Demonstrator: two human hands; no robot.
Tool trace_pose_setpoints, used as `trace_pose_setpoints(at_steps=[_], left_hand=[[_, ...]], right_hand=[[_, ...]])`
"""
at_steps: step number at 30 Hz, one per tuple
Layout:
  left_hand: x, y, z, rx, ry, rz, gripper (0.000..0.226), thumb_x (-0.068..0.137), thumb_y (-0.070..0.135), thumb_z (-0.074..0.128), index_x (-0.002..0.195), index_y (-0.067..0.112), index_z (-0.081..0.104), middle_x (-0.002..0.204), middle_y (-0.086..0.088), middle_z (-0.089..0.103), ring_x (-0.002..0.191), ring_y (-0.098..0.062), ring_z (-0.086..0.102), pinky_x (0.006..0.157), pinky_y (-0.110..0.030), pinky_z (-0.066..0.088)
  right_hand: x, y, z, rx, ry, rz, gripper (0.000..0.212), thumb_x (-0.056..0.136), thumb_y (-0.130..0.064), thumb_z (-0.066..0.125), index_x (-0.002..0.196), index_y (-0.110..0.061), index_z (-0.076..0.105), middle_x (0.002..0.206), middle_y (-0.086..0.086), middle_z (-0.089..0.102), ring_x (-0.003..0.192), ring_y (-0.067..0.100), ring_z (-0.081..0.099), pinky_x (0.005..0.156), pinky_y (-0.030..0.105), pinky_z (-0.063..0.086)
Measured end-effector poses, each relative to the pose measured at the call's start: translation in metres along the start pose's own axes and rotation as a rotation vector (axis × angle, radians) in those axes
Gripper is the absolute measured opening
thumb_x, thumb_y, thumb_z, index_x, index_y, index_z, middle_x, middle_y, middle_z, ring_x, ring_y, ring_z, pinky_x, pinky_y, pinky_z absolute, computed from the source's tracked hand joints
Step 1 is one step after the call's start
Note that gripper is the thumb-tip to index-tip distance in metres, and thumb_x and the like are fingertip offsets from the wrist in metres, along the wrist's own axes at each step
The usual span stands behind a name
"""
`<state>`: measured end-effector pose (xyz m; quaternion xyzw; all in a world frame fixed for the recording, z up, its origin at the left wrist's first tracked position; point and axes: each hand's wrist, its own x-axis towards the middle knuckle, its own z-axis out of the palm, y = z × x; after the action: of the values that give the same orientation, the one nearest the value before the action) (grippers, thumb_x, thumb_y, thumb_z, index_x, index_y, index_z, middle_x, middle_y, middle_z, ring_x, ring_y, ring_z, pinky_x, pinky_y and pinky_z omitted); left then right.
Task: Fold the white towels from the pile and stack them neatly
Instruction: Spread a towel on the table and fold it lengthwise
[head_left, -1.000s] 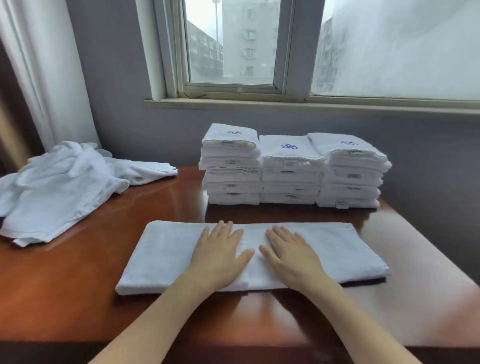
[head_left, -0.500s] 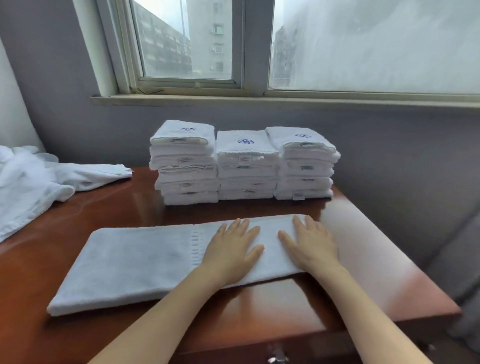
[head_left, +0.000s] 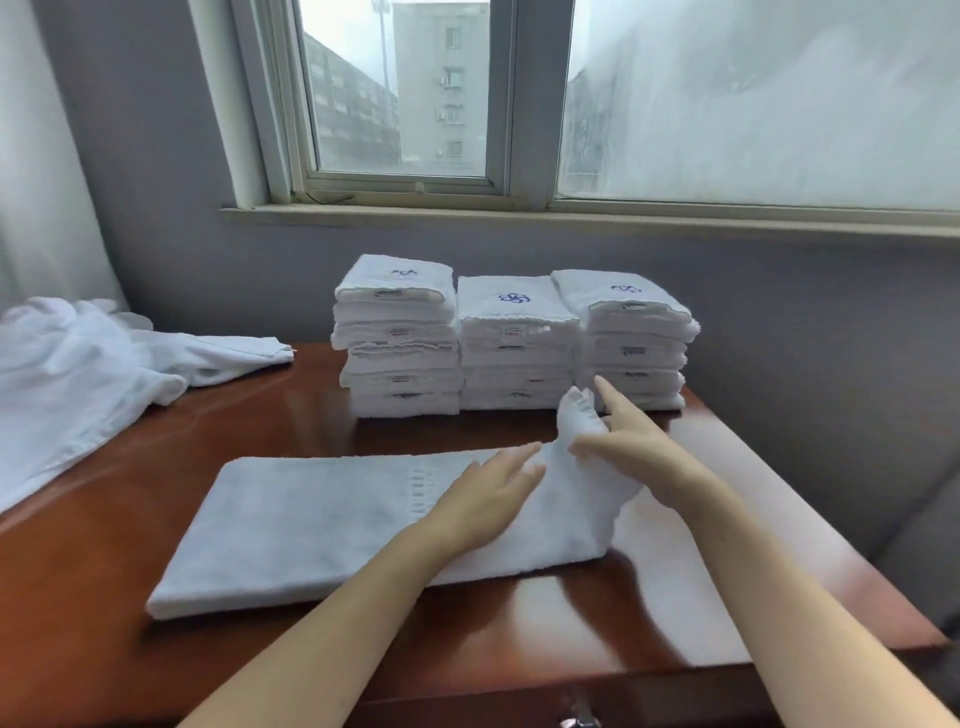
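A long white towel (head_left: 311, 525) folded into a strip lies across the front of the wooden table (head_left: 249, 415). My left hand (head_left: 488, 493) rests flat on the strip right of its middle, fingers straight. My right hand (head_left: 628, 441) pinches the strip's right end and holds it lifted off the table, index finger pointing up. Behind the strip stand three stacks of folded white towels (head_left: 511, 343) with blue logos. A pile of loose white towels (head_left: 78, 379) lies at the table's left.
The table's right edge (head_left: 810, 525) runs close to my right forearm. A grey wall and a window sill (head_left: 571, 215) stand behind the stacks. A metal drawer pull (head_left: 579, 717) shows under the front edge.
My right hand went from lying flat on the strip to gripping its right end and lifting it up and leftward. My left hand stayed pressed on the towel. The view swung left again.
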<state>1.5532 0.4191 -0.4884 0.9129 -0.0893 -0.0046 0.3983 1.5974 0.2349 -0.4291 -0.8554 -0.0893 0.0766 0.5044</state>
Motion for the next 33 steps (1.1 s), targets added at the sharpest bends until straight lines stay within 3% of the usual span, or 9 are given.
trace_pose_setpoints(at_steps=[4, 12, 15, 18, 21, 25, 29, 31, 33], left_hand=[[-0.017, 0.019, -0.039, -0.440, 0.119, 0.179, 0.042, 0.109, 0.033, 0.026, 0.139, 0.026, 0.054, 0.136, 0.011, 0.059, 0.128, -0.003, 0.051, 0.105, -0.020, 0.036], [-0.083, -0.022, -0.120, -0.488, 0.484, 0.138, 0.040, 0.107, 0.033, 0.031, 0.116, 0.022, 0.068, 0.108, 0.004, 0.074, 0.105, -0.012, 0.068, 0.087, -0.027, 0.051], [-0.107, -0.041, -0.139, -0.508, 0.570, 0.078, 0.041, 0.106, 0.035, 0.031, 0.108, 0.020, 0.069, 0.099, 0.009, 0.075, 0.092, -0.003, 0.070, 0.071, -0.011, 0.048], [-0.128, -0.064, -0.157, -0.484, 0.590, -0.018, 0.045, 0.103, 0.046, 0.028, 0.111, 0.029, 0.069, 0.108, 0.014, 0.073, 0.104, -0.001, 0.066, 0.082, -0.011, 0.047], [-0.143, -0.092, -0.172, -0.381, 0.599, -0.164, 0.053, 0.104, 0.049, 0.024, 0.113, 0.028, 0.072, 0.117, 0.011, 0.069, 0.115, -0.002, 0.059, 0.098, -0.023, 0.038], [-0.158, -0.120, -0.178, -0.378, 0.571, -0.374, 0.063, 0.102, 0.055, 0.020, 0.105, 0.027, 0.075, 0.111, 0.013, 0.067, 0.104, 0.004, 0.058, 0.081, -0.013, 0.037], [-0.165, -0.128, -0.176, -0.462, 0.549, -0.439, 0.065, 0.097, 0.063, 0.020, 0.101, 0.026, 0.074, 0.104, 0.010, 0.070, 0.102, -0.002, 0.061, 0.088, -0.021, 0.044], [-0.166, -0.126, -0.179, -0.499, 0.547, -0.451, 0.062, 0.089, 0.073, 0.026, 0.099, 0.032, 0.071, 0.097, 0.018, 0.067, 0.095, 0.005, 0.057, 0.085, -0.018, 0.041], [-0.165, -0.127, -0.186, -0.492, 0.495, -0.481, 0.070, 0.084, 0.079, 0.036, 0.107, 0.025, 0.073, 0.105, 0.010, 0.071, 0.101, -0.005, 0.062, 0.098, -0.027, 0.045]], right_hand=[[-0.011, -0.055, 0.034, 0.345, -0.037, -0.140, 0.092, 0.082, -0.010, 0.067, 0.155, -0.036, 0.016, 0.095, 0.015, 0.066, 0.084, 0.020, 0.067, 0.079, 0.033, 0.052], [-0.012, -0.139, 0.136, 0.428, -0.186, -0.275, 0.089, 0.083, -0.002, 0.067, 0.153, -0.032, 0.021, 0.100, 0.005, 0.062, 0.085, 0.015, 0.066, 0.071, 0.025, 0.055], [-0.012, -0.154, 0.180, 0.365, -0.200, -0.306, 0.089, 0.080, -0.008, 0.068, 0.153, -0.033, 0.021, 0.132, 0.003, 0.052, 0.113, 0.021, 0.060, 0.091, 0.037, 0.055], [-0.012, -0.161, 0.219, 0.292, -0.224, -0.311, 0.090, 0.078, -0.017, 0.068, 0.151, -0.039, 0.019, 0.146, -0.002, 0.041, 0.126, 0.022, 0.051, 0.099, 0.046, 0.050], [-0.015, -0.158, 0.250, 0.216, -0.279, -0.313, 0.097, 0.076, -0.026, 0.073, 0.151, -0.043, 0.015, 0.145, -0.010, 0.035, 0.128, 0.011, 0.043, 0.099, 0.036, 0.044], [-0.017, -0.141, 0.282, 0.158, -0.356, -0.295, 0.105, 0.073, -0.035, 0.081, 0.154, -0.034, 0.014, 0.154, -0.006, 0.028, 0.141, 0.010, 0.030, 0.104, 0.029, 0.037], [-0.015, -0.127, 0.292, 0.195, -0.450, -0.290, 0.082, 0.090, -0.033, 0.064, 0.154, -0.036, 0.013, 0.153, -0.006, 0.029, 0.118, -0.003, 0.054, 0.087, 0.022, 0.051], [-0.011, -0.126, 0.289, 0.298, -0.490, -0.279, 0.067, 0.097, -0.025, 0.054, 0.154, -0.034, 0.019, 0.150, -0.003, 0.035, 0.111, 0.006, 0.063, 0.090, 0.033, 0.055], [-0.007, -0.127, 0.281, 0.381, -0.455, -0.297, 0.056, 0.100, -0.014, 0.048, 0.150, -0.029, 0.029, 0.142, 0.001, 0.044, 0.100, 0.014, 0.070, 0.085, 0.037, 0.058]])
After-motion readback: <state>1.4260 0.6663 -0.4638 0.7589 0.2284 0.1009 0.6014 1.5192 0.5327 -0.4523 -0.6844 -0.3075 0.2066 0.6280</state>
